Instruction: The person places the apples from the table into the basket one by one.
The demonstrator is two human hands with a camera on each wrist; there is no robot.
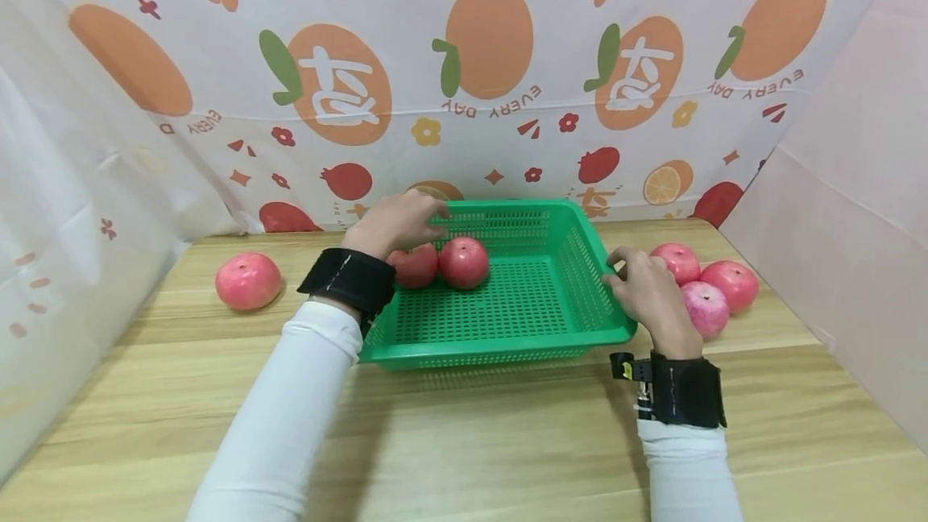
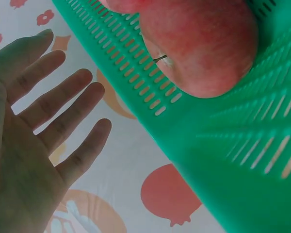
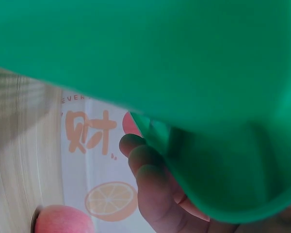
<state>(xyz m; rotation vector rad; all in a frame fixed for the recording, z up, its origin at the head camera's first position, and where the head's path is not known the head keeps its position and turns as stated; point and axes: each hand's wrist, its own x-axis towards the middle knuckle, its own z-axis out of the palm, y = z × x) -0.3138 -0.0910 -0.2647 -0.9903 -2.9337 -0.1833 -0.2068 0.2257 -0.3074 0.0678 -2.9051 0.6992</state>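
A green plastic basket [image 1: 500, 350] with slotted walls is in the middle of the head view, two red apples [image 1: 464, 263] inside at its left end. My right hand [image 1: 645, 288] grips the basket's right rim; in the right wrist view the fingers [image 3: 153, 189] curl around that edge. Over the basket's back left corner, my left hand [image 1: 397, 222] has its fingers extended and partly covers the left apple [image 1: 416, 266]. The left wrist view shows that hand [image 2: 43, 116] spread and holding nothing, beside the basket rim and apart from the apple [image 2: 199, 48].
Another apple [image 1: 249, 281] lies on the wooden table [image 1: 464, 441] to the left of the basket. Several apples [image 1: 731, 286] cluster to the right, close by my right hand. A fruit-print cloth [image 1: 493, 127] hangs behind the table, with pale cloth at both sides.
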